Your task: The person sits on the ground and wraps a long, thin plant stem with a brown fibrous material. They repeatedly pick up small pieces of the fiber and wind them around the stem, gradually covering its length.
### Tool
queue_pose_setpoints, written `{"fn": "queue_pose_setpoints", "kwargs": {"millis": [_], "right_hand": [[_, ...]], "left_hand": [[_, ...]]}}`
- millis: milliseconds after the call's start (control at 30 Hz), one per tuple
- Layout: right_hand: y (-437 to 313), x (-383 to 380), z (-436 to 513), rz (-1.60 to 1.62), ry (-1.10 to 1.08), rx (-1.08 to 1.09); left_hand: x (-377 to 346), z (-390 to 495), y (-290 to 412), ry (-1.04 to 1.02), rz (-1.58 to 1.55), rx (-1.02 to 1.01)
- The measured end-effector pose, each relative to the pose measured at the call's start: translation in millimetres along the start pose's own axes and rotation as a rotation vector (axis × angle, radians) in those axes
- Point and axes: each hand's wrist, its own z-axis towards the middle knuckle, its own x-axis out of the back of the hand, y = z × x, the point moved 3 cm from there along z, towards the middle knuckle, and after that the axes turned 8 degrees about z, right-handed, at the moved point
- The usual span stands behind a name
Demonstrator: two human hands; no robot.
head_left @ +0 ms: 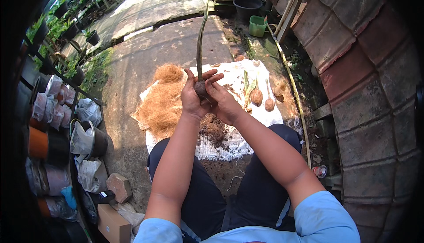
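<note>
A plant with a long upright stem [199,41] has a round, dark, soil-coloured ball [200,88] at its base. My left hand [191,98] cups the ball from the left, palm up. From the right, the fingers of my right hand [221,99] press against the same ball, and its underside is partly hidden. Below my hands, a heap of dark soil and roots [213,130] lies on a white woven sheet [212,152]. Brown coconut-like fibre [162,100] is piled at the sheet's left. On the right side rest two brown balls with shoots [256,97].
A thin bamboo pole [291,70] runs along the right, beside stacked roof tiles [367,127]. Behind stand a green plastic container [257,26] and a black tub [247,7]. To the left are a bucket with bags [96,140], a brick [119,187] and a cardboard box [113,223].
</note>
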Motion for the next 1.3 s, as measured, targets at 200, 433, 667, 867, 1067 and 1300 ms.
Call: {"fn": "queue_pose_setpoints", "kwargs": {"millis": [200, 433, 667, 867, 1067, 1300], "right_hand": [[-11, -4, -8, 0.185, -0.054, -0.139], [-8, -6, -8, 0.145, -0.080, -0.167], [-2, -1, -1, 0.135, -0.116, -0.031], [1, -3, 0, 0.118, 0.014, -0.015], [-11, -10, -4, 0.087, -0.037, 0.086], [-11, -6, -1, 0.082, -0.177, 0.001]], "left_hand": [[-5, -3, -3, -0.121, -0.029, 0.068], [4, -3, 3, -0.309, -0.064, 0.113], [5, -5, -2, -0.172, 0.151, 0.043], [8, -2, -1, -0.113, 0.019, 0.069], [1, -1, 0, 0.029, 0.032, 0.030], [4, -1, -1, 0.055, 0.255, -0.061]]}}
